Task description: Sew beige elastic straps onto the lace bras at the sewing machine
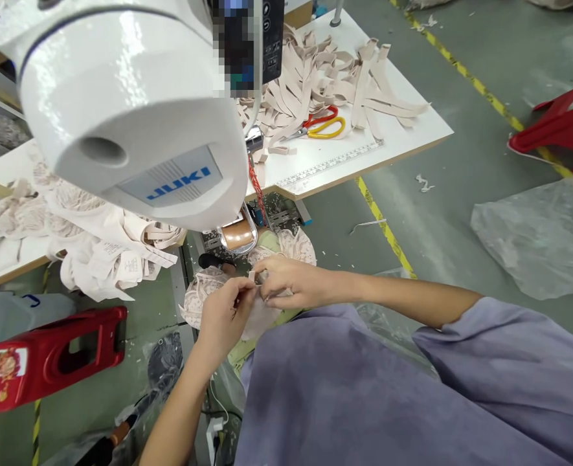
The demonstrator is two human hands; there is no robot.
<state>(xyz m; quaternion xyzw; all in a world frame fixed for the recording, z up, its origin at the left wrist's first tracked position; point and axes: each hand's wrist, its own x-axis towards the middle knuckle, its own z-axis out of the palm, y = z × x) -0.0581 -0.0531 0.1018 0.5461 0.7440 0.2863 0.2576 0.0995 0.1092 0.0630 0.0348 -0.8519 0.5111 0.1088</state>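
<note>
A beige lace garment piece (197,299), rounded like bra cups at both ends, lies below the sewing machine head (145,123). My left hand (226,312) is closed on its middle part, thumb and fingers pinched together. Opposite it, almost touching, my right hand (293,283) also pinches the fabric with bent fingers. A short pale strip stands up between the fingertips, and the hands hide just how it is held. Some green cloth (240,355) shows under the lace, close to my lap.
Beige fabric strips (310,71), scissors (325,123) and a printed ruler scale (335,163) are on the white right table (412,139). More beige pieces (106,226) hang over the left table's edge. A red stool (48,356) stands left; plastic sheeting (543,233) lies right.
</note>
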